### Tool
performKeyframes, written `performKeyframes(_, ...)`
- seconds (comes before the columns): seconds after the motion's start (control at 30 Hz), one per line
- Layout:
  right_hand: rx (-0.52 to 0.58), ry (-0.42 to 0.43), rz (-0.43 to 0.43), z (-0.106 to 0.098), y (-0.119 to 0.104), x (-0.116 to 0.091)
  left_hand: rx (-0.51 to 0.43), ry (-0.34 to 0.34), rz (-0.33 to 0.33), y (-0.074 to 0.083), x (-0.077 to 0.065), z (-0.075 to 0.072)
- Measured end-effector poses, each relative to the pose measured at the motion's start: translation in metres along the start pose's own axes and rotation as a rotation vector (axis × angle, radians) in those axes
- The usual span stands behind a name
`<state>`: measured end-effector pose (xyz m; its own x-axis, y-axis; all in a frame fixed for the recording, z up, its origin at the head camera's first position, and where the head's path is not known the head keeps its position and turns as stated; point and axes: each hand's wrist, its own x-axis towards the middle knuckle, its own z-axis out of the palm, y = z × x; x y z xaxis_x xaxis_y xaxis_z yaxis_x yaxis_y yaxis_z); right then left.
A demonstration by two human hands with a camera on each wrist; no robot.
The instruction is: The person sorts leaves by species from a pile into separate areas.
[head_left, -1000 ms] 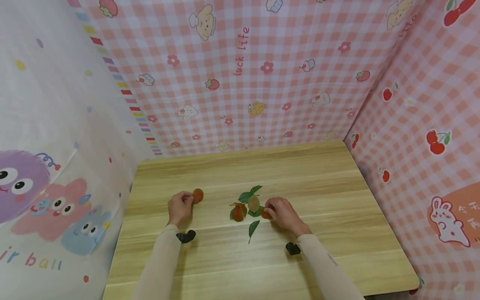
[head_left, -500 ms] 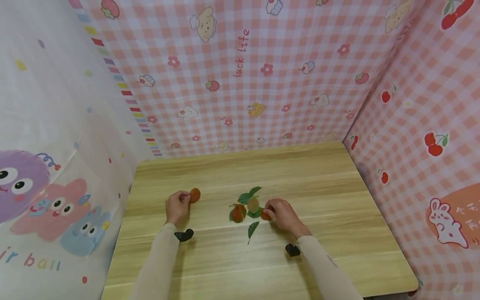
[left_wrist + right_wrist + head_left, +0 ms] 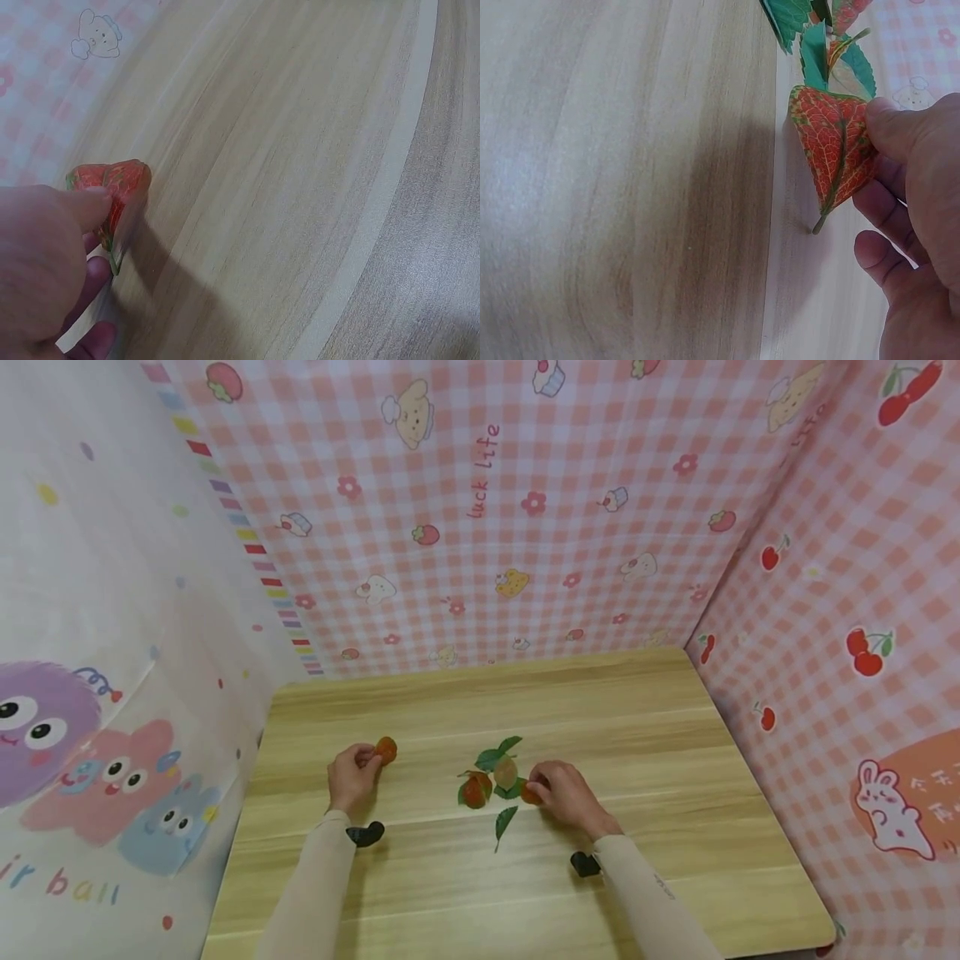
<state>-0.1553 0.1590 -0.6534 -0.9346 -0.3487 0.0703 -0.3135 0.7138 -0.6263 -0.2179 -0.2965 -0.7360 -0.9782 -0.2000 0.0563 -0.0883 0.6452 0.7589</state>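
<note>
On the left of the table, my left hand (image 3: 352,778) pinches a red leaf (image 3: 124,182) between thumb and fingers; its short green stem points down in the left wrist view. My right hand (image 3: 566,792) pinches another red leaf (image 3: 832,146) by its edge, and yellow-green marks its veins and rim. Just left of that hand lies a loose cluster: a red-orange leaf (image 3: 476,790), a pale yellowish leaf (image 3: 506,772) and green leaves (image 3: 489,759). A single green leaf (image 3: 506,823) lies apart, nearer the front.
The wood-grain table (image 3: 615,710) has a pink checked cloth wall (image 3: 450,552) behind it. A white cartoon-printed sheet (image 3: 202,635) hangs on the left and another checked cloth (image 3: 810,610) on the right. Black straps (image 3: 365,834) sit at both wrists.
My left hand has shifted slightly left with its red leaf, which has turned a little. The right hand stays by the cluster, still pinching its leaf. The head view has tilted slightly.
</note>
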Motion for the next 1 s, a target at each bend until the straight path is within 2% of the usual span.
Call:
performKeyframes(0.2, 0.0, 0.011, -0.001, 0.001, 0.0, 0.0, -0.081, -0.024, -0.035, 0.066, -0.03, -0.027)
performKeyframes(0.37, 0.007, 0.012, 0.001, 0.0, 0.0, -0.001, -0.07, -0.05, -0.057, 0.072, -0.034, -0.03)
performKeyframes(0.4, 0.005, 0.013, -0.001, 0.0, 0.0, -0.001, -0.076, -0.059, -0.068, 0.077, -0.036, -0.031)
performKeyframes(0.43, 0.005, 0.014, -0.003, 0.0, 0.0, -0.001, -0.086, -0.051, -0.05, 0.069, -0.033, -0.028)
performKeyframes(0.5, 0.002, 0.017, -0.007, 0.0, 0.001, -0.001, -0.087, -0.05, -0.05, 0.067, -0.033, -0.028)
performKeyframes(0.53, 0.0, 0.018, -0.008, 0.0, 0.001, -0.001, -0.085, -0.039, -0.038, 0.061, -0.031, -0.026)
performKeyframes(0.63, 0.005, 0.014, -0.008, 0.0, 0.001, 0.0, -0.076, -0.043, -0.038, 0.06, -0.031, -0.025)
performKeyframes(0.67, 0.007, 0.013, -0.008, 0.0, 0.001, 0.0, -0.066, -0.056, -0.062, 0.069, -0.034, -0.028)
performKeyframes(0.73, 0.01, 0.011, -0.009, 0.0, 0.001, 0.0, -0.066, -0.063, -0.075, 0.071, -0.034, -0.028)
performKeyframes(0.77, 0.011, 0.011, -0.01, 0.0, 0.001, -0.001, -0.062, -0.08, -0.095, 0.077, -0.037, -0.03)
performKeyframes(0.9, 0.016, 0.011, -0.008, 0.0, 0.0, -0.002, -0.037, -0.093, -0.123, 0.079, -0.037, -0.03)
performKeyframes(1.0, 0.024, 0.014, -0.003, -0.001, 0.0, -0.002, -0.017, -0.086, -0.121, 0.08, -0.038, -0.03)
